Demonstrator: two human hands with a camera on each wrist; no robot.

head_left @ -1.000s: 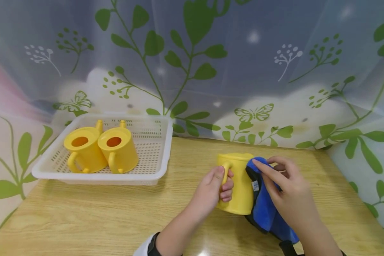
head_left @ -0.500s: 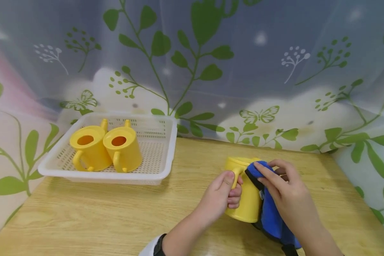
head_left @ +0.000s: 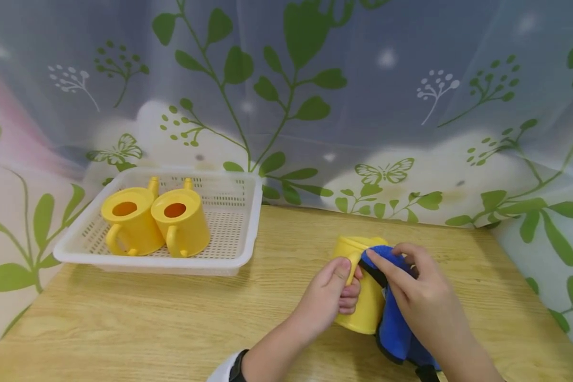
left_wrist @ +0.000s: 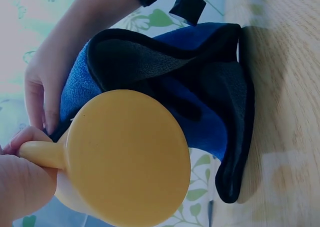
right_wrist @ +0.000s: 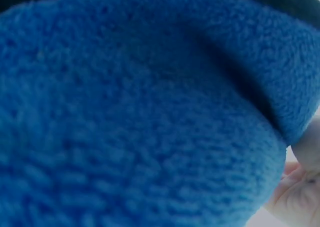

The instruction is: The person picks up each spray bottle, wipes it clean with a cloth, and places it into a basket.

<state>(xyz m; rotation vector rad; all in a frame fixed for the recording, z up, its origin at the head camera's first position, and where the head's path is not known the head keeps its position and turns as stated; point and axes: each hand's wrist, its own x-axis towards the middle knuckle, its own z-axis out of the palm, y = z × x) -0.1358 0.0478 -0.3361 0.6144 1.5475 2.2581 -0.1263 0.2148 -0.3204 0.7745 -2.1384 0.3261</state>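
Observation:
My left hand [head_left: 327,297] grips the handle of a yellow watering can [head_left: 363,313], fingers wrapped round it, and holds the can tilted over the table. Its round flat base [left_wrist: 127,157] faces the left wrist camera. My right hand [head_left: 427,294] holds a blue cloth [head_left: 395,326] with black edging and a dark grey reverse against the can's side, close to the handle top. The rest of the cloth hangs down in folds to the right of the can. In the right wrist view the blue pile [right_wrist: 135,117] fills most of the picture. The can's far side is hidden.
A white perforated plastic basket [head_left: 229,260] stands on the left of the wooden table [head_left: 181,323]. Two yellow watering cans [head_left: 136,223] lean side by side in it, spouts toward the back. A patterned curtain [head_left: 377,95] hangs along the table's back edge.
My right hand has shifted the cloth left and slightly down over the can, nearer the handle. The can is tilted more and sits a little lower right in view. The basket has stayed put.

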